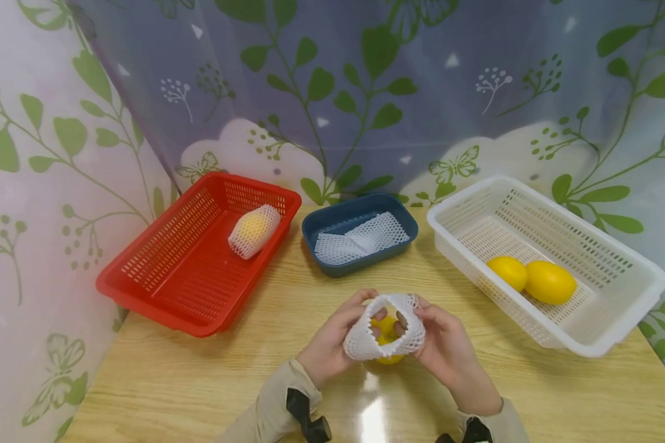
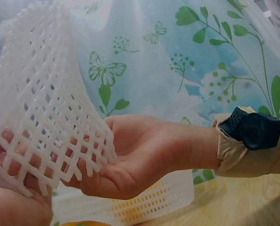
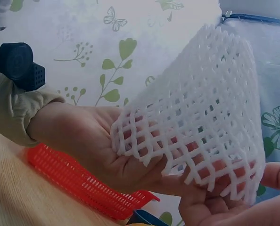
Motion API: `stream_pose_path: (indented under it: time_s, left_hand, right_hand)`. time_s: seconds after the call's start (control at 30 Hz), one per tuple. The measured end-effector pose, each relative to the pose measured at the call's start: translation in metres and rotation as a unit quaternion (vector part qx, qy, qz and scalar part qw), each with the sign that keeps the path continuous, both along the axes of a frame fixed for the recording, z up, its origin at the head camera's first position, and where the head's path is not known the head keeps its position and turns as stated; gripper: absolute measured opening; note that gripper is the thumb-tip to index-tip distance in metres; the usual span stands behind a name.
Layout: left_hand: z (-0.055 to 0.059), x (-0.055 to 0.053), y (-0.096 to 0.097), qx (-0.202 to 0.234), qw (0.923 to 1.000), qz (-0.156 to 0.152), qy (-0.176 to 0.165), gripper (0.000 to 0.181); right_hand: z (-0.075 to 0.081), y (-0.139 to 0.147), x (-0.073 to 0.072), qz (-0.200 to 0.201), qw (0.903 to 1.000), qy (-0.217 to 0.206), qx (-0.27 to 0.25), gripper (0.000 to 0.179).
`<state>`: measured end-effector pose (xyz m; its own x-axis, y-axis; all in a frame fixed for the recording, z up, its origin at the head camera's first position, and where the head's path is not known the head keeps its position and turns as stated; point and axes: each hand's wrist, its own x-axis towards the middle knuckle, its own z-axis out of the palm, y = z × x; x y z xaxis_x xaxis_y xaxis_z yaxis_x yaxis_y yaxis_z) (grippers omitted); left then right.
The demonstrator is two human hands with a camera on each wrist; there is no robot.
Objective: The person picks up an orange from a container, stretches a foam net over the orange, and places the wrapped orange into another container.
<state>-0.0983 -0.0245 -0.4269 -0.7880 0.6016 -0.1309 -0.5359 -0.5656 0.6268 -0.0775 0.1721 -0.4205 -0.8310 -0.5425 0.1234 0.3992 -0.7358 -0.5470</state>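
Observation:
Both hands hold a white foam net sleeve (image 1: 360, 339) spread wide at its mouth, close over the near part of the table. My left hand (image 1: 329, 344) grips its left side, and my right hand (image 1: 449, 347) grips the right side. Fingertips of both hands show inside the opening. Through the sleeve and just below it, a yellow lemon (image 1: 390, 359) is visible, mostly covered by the net. In the right wrist view, the net (image 3: 201, 108) tapers upward from the fingers, its cut edge hanging over them.
A red basket (image 1: 166, 307) at left contains a yellow fruit in a foam net (image 1: 255, 231). Behind the hands stands a blue tray (image 1: 360, 266) with flat foam nets (image 1: 360, 240). The white basket (image 1: 582, 347) at right holds two lemons (image 1: 550, 283). A patterned curtain (image 1: 332, 92) borders the table.

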Motion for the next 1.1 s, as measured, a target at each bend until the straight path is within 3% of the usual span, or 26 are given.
stream_pose_path:
  time_s: [0.13, 0.27, 0.37, 0.57, 0.73, 0.83, 0.93, 1.03, 1.1]
  left_hand:
    - [-0.003, -0.002, -0.002, 0.024, 0.9988, 0.040, -0.016, 0.017]
    - [-0.008, -0.004, -0.002, 0.023, 0.9976, 0.066, -0.007, 0.014]
    - [-0.015, -0.006, -0.001, 0.008, 0.9969, 0.078, -0.005, 0.014]
    - [-0.034, -0.010, -0.001, -0.041, 0.9936, 0.105, -0.010, 0.014]
    - [-0.053, -0.014, -0.001, -0.069, 0.9887, 0.132, 0.012, 0.010]
    - [-0.066, -0.017, -0.001, -0.095, 0.9838, 0.150, 0.026, 0.009]
    - [-0.077, -0.020, 0.001, -0.130, 0.9771, 0.164, 0.037, 0.011]
    - [-0.086, -0.021, 0.002, -0.180, 0.9651, 0.179, 0.066, 0.011]
    - [-0.089, -0.020, 0.004, -0.220, 0.9511, 0.191, 0.102, 0.010]
  right_hand:
    - [-0.001, 0.002, -0.001, 0.001, 0.9997, -0.022, 0.005, 0.040]
    - [-0.003, 0.005, -0.003, -0.025, 0.9961, -0.029, 0.080, 0.030]
    - [-0.006, 0.007, -0.005, -0.038, 0.9914, -0.026, 0.123, 0.026]
    - [-0.018, 0.010, -0.012, -0.030, 0.9894, -0.014, 0.142, 0.031]
    - [-0.031, 0.014, -0.018, -0.046, 0.9794, -0.023, 0.195, 0.028]
    - [-0.041, 0.016, -0.021, -0.065, 0.9676, -0.032, 0.242, 0.026]
    - [-0.051, 0.016, -0.024, -0.097, 0.9493, -0.051, 0.295, 0.021]
    - [-0.059, 0.013, -0.025, -0.139, 0.9173, -0.069, 0.367, 0.014]
    - [-0.063, 0.010, -0.026, -0.164, 0.8912, -0.069, 0.417, 0.009]
